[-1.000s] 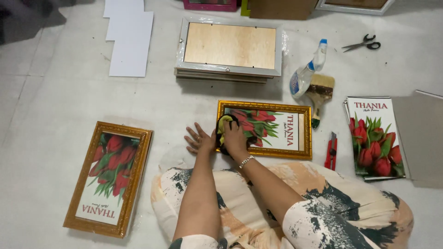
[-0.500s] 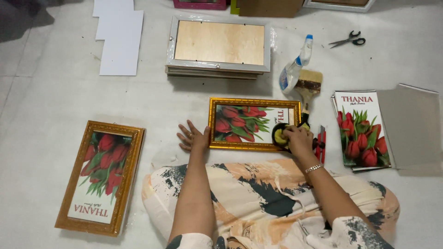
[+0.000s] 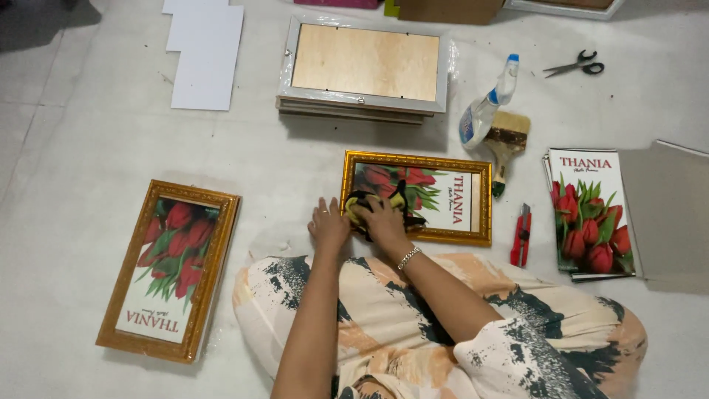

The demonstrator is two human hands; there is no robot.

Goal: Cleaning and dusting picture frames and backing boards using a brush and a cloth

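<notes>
A pale floor is carrying two gold picture frames, stacked silver frames, white boards, a spray bottle, brush, scissors, cutter and tulip prints.

A framed picture lies on the floor just ahead of the person's lap. The right hand presses a cloth onto its 9 o'clock end, and the left hand rests on the floor just beside that edge. At 12 o'clock from it sits a stack of frames, face down. At 10 o'clock lie sheets of board. A second framed picture lies well apart at 8 o'clock. At 1 o'clock a spray bottle leans over a brush. At 3 o'clock lies a utility knife, then a pile of prints. Scissors lie at 2 o'clock, farther off.
</notes>
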